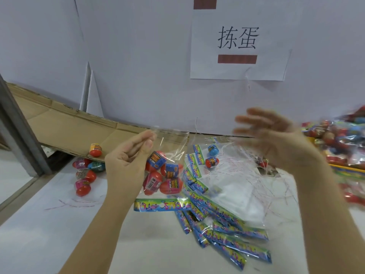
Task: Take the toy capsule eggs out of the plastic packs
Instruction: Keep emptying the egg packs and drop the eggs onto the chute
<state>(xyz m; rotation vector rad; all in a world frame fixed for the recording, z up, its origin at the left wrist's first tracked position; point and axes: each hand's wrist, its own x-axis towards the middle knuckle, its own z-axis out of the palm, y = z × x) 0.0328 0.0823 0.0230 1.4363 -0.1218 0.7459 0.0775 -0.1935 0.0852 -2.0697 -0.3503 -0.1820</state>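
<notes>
Left hand (126, 165) pinches top edge of the pack (174, 142); right hand (272, 139) spread, apart.

The clear plastic pack (173, 143) shows packed eggs (170, 185) with red shells under blue and pink wraps lettered in orange; one wrap carries a white label with a black barcode. On the white worktop (39, 244) lie a yellow-wrapped egg (95, 150) and a pink-wrapped egg (83, 187), both red-based, and a teal egg (96, 166); farther right sit a blue egg (213, 150) and a red egg (211, 162). The header cards (162, 204) are banded blue and yellow-green with pink lettering. Thin red threads (75, 202) cross the worktop. The cardboard (69, 123) is plain brown. The sign (238, 39) is white with black characters and two brownish-red bars. The heap of packs (345, 139) is blurred, mostly red and blue.
</notes>
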